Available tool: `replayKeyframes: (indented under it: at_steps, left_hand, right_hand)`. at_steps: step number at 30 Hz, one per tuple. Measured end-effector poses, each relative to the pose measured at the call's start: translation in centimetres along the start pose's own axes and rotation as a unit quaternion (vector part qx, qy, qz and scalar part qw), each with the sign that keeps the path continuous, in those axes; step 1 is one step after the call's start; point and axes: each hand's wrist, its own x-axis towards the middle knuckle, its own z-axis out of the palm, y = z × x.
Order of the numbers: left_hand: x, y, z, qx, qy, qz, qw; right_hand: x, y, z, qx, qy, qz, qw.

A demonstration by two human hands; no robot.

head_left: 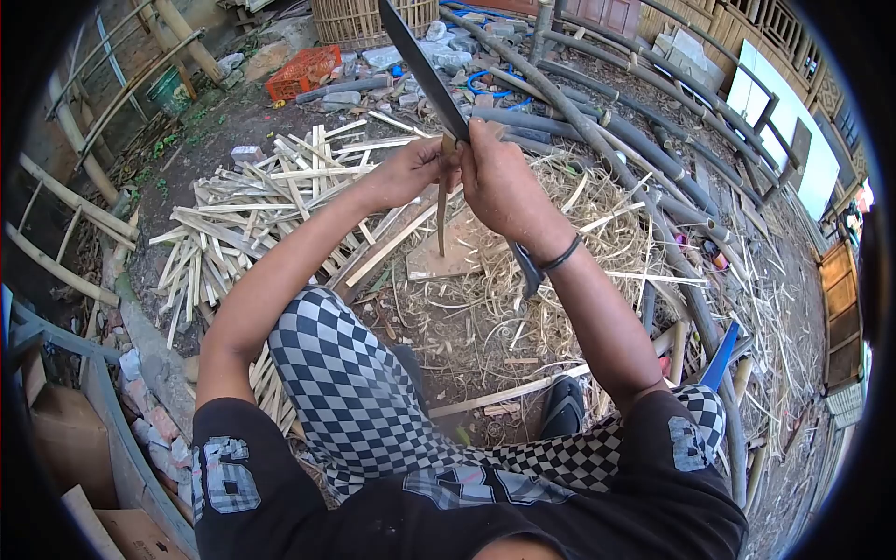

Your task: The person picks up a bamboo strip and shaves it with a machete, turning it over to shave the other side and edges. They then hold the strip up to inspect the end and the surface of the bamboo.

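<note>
My right hand [499, 182] is closed around a large knife, its long dark blade [425, 73] slanting up and to the left. A dark end piece [528, 271] shows below that wrist, probably part of the knife's handle. Close beside it, my left hand [411, 173] is closed on a thin bamboo strip [441, 219], which hangs down between the hands and meets the blade near the fingers. Under the strip lies a flat wooden board [441, 257]. Curly shavings [560, 280] cover the ground to its right, and split bamboo strips [271, 201] are heaped to the left.
Bamboo poles [644, 140] lie and stand along the right as a rough fence. An orange crate [303, 72] and a woven bamboo basket [364, 21] are at the back. A dark sandal [563, 408] is near my legs. Cardboard boxes [70, 434] sit at lower left.
</note>
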Motion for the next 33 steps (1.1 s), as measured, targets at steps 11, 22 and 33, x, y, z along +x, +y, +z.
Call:
replayKeyframes:
  at_steps: [11,22,33]
  left_hand:
    - [0.4,-1.0,0.0,-0.055,-0.017,0.014,0.998]
    - [-0.3,-2.2,-1.7,-0.222,-0.044,-0.083,0.971]
    - [0.5,-1.4,-1.5,-0.222,0.004,-0.049,0.974]
  right_hand:
    - [0.2,1.4,0.5,-0.024,-0.012,0.001,1.0]
    - [0.2,0.8,-1.0,0.25,-0.184,0.096,0.946]
    - [0.0,0.8,-1.4,-0.106,-0.057,0.0,0.993]
